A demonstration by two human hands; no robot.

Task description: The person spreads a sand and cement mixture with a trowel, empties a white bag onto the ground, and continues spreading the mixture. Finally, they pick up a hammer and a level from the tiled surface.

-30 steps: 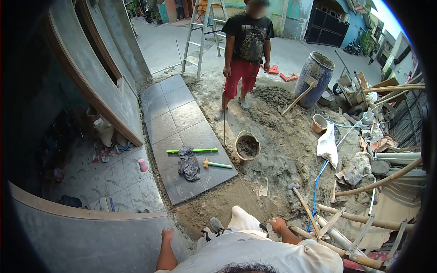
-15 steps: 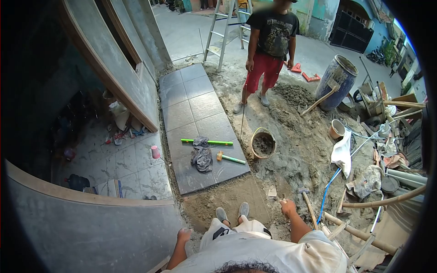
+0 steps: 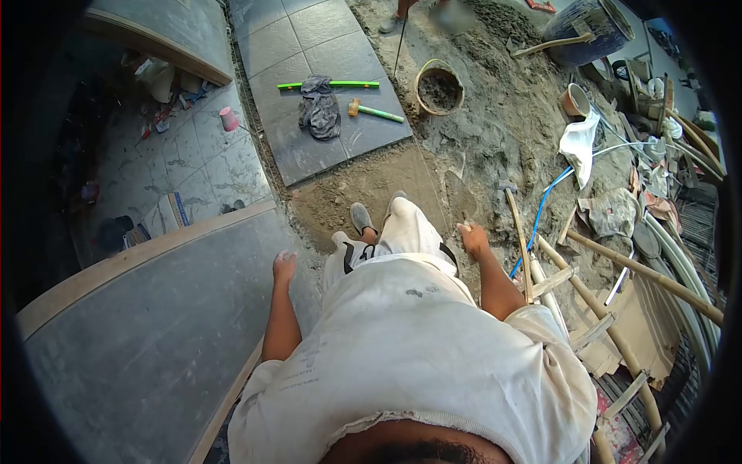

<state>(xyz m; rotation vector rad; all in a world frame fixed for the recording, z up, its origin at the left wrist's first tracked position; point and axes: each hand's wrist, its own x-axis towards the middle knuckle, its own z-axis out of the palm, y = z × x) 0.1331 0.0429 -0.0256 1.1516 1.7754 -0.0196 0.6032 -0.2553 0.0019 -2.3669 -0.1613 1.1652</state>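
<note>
My left hand (image 3: 285, 265) hangs beside the grey wall, its fingers loosely curled with nothing visible in them. On the other side, my right hand (image 3: 473, 240) is closed round the handle of a trowel (image 3: 461, 199), whose blade is hard to tell from the grey ground. Ahead of my feet lies bare sandy ground (image 3: 348, 189), bordering dark floor tiles (image 3: 267, 116). On the tiles rest a green level (image 3: 352, 83), a crumpled black bag (image 3: 319, 112) and a mallet (image 3: 379, 112) with a green handle. A bucket of mortar (image 3: 439, 89) stands right of the tiles.
A low wall (image 3: 170, 309) runs along the left. At the right are a long wooden-handled tool (image 3: 519, 232), a blue hose (image 3: 542, 205), a white sack (image 3: 578, 147) and bamboo poles (image 3: 649, 278). A large blue drum (image 3: 583, 35) stands farther back, and another person's legs (image 3: 403, 9) show at the top.
The view has tilted down, so the tiles and bucket sit higher in it and the other person is mostly cut off. My torso fills more of the view.
</note>
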